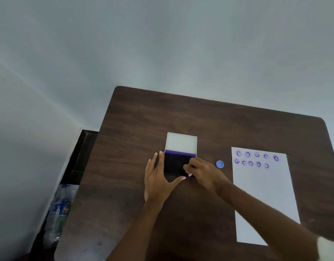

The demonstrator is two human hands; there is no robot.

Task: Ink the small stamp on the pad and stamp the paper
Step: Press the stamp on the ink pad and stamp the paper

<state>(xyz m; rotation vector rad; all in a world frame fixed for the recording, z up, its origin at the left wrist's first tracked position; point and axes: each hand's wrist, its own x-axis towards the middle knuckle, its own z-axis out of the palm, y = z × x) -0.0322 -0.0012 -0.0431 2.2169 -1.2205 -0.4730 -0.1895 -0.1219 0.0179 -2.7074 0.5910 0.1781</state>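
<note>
the open ink pad [174,164] lies on the dark wood counter [136,129], its white lid [181,143] folded back. the left hand [158,178] lies flat, fingers spread against the pad's left edge. the right hand [201,171] pinches something small, mostly hidden, onto the pad's right part. a blue cap [220,164] sits between pad and paper [264,194], which carries ten purple stamp marks [256,159].

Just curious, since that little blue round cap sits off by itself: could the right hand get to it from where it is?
Probably yes. The small blue round cap lies on bare dark wooden table just beside the right hand, with nothing between them.
</note>
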